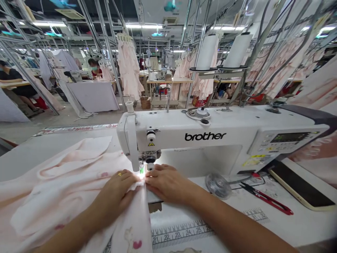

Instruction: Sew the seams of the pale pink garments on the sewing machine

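Pale pink fabric [102, 158] with printed figures and pink spots spreads over the left of the sewing table, and a strip of it hangs toward me. My left hand [118, 186], a ring on one finger, is closed on the fabric's edge just left of the needle. Close against the needle's right side, my right hand [168, 182] has its fingers together, pinching the fabric edge; its fingertips are partly hidden. Above both hands is the head of a white sewing machine [168, 126]. Its lit presser foot area [141, 170] lies between my fingertips.
Red-handled thread snips [271, 200], a clear round container [218, 185] and a phone [300, 184] lie on the right. A printed ruler [181, 233] runs along the front. Thread cones [207, 52] stand behind the machine. Other people sit at tables farther back, among hanging pink garments [129, 66].
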Tool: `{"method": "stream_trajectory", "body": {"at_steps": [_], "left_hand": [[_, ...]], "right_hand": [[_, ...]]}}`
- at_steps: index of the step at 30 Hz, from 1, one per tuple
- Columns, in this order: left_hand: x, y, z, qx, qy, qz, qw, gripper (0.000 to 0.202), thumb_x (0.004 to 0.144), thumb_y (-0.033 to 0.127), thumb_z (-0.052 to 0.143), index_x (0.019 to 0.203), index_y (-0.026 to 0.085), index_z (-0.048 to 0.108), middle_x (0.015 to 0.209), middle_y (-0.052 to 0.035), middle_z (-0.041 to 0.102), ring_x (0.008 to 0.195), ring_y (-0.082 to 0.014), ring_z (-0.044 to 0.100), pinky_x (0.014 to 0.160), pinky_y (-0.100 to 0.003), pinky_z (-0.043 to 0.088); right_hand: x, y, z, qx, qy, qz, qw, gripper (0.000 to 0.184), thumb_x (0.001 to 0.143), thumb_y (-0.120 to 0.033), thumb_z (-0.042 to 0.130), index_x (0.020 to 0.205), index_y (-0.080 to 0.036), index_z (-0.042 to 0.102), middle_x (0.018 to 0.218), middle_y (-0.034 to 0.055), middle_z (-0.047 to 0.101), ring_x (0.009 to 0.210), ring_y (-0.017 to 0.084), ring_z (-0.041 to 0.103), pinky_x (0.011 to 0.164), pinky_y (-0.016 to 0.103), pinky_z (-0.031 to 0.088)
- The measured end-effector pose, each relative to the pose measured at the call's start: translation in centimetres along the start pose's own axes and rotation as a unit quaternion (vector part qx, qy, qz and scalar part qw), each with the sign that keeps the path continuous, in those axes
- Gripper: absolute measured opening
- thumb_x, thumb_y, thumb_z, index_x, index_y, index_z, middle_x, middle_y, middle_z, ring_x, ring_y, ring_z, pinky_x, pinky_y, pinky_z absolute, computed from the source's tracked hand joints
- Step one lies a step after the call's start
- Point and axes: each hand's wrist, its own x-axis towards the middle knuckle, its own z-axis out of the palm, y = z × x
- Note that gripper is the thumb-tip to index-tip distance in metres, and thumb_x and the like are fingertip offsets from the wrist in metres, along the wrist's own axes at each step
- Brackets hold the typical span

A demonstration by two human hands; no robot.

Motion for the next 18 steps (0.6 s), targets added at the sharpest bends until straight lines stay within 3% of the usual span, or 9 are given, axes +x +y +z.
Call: {"method": "stream_trajectory", "body": {"at_steps": [4, 6, 8, 13, 18], "left_hand": [[0.3, 0.4, -0.2, -0.026, -0.026, -0.03, 0.999, 0.027, 0.098, 0.028, 0.043, 0.084, 0.022, 0.065, 0.1, -0.0033, 0.065, 0.096, -0.0193, 0.059, 0.085, -0.034, 0.048], [-0.1, 0.5, -0.1, 0.012, -0.034, 0.0, 0.999, 0.025, 0.098, 0.026, 0.043, 0.092, 0.024, 0.067, 0.107, -0.0028, 0.065, 0.1, -0.0199, 0.059, 0.087, -0.034, 0.048], [-0.8, 0.4, 0.3, 0.071, -0.008, 0.046, 0.996, 0.023, 0.097, 0.025, 0.044, 0.107, 0.027, 0.065, 0.116, -0.0027, 0.064, 0.106, -0.0209, 0.058, 0.091, -0.035, 0.047], [-2.1, -0.9, 1.7, 0.227, 0.069, 0.155, 0.959, 0.038, 0.092, 0.014, 0.043, 0.125, 0.024, 0.058, 0.128, -0.004, 0.064, 0.114, -0.0219, 0.059, 0.096, -0.035, 0.045], [-0.6, -1.6, 1.5, 0.263, 0.039, 0.121, 0.956, 0.044, 0.086, 0.005, 0.04, 0.121, 0.021, 0.061, 0.119, -0.0068, 0.068, 0.111, -0.023, 0.062, 0.095, -0.037, 0.047]], "right_hand": [[0.0, 0.1, -0.2, -0.028, 0.0, 0.0, 1.0, 0.021, 0.102, -0.031, 0.046, 0.107, -0.021, 0.064, 0.102, 0.0035, 0.065, 0.096, 0.019, 0.052, 0.087, 0.031, 0.041], [0.0, 0.1, -0.3, -0.043, -0.001, -0.003, 0.999, 0.02, 0.102, -0.031, 0.047, 0.106, -0.02, 0.064, 0.102, 0.0037, 0.064, 0.096, 0.019, 0.051, 0.085, 0.031, 0.04], [-0.1, 0.1, -0.5, -0.053, -0.006, -0.003, 0.999, 0.019, 0.101, -0.031, 0.049, 0.105, -0.02, 0.063, 0.104, 0.0044, 0.063, 0.096, 0.019, 0.05, 0.086, 0.031, 0.039], [0.0, -0.2, -0.7, -0.056, -0.007, 0.018, 0.998, 0.019, 0.101, -0.032, 0.048, 0.102, -0.021, 0.063, 0.103, 0.0052, 0.06, 0.096, 0.02, 0.049, 0.086, 0.032, 0.036], [0.2, -0.2, -0.3, -0.031, -0.005, 0.071, 0.997, 0.021, 0.098, -0.035, 0.053, 0.112, -0.021, 0.061, 0.102, 0.0064, 0.058, 0.099, 0.021, 0.047, 0.091, 0.035, 0.034]]}}
